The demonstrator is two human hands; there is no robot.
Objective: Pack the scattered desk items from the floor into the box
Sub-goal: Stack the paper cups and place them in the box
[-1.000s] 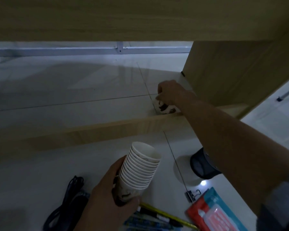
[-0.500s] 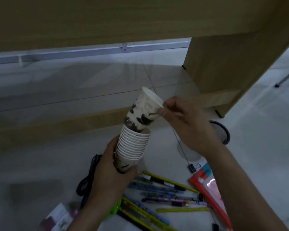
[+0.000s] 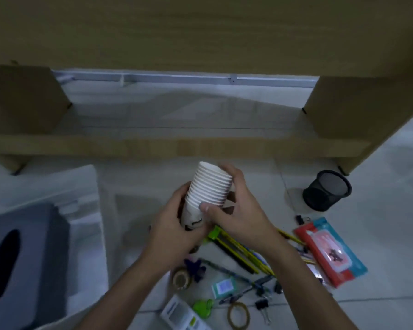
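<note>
Both hands grip the stack of paper cups (image 3: 209, 186): left hand (image 3: 177, 231) curled round its base, right hand (image 3: 236, 210) round its side.

dim, with a cold grey-blue cast. the brightest parts are the white rail (image 3: 177, 78) behind the desk (image 3: 200, 32) and the floor (image 3: 396, 210) at right. the desk throws a broad soft shadow on the tiles beneath it. the cups (image 3: 210, 186), left hand (image 3: 174, 227) and right hand (image 3: 236, 210) are fairly sharp. the box (image 3: 45, 184) at left is smeared. desk edges bow near the corners, and the pens (image 3: 239, 251) look soft and grainy.
</note>
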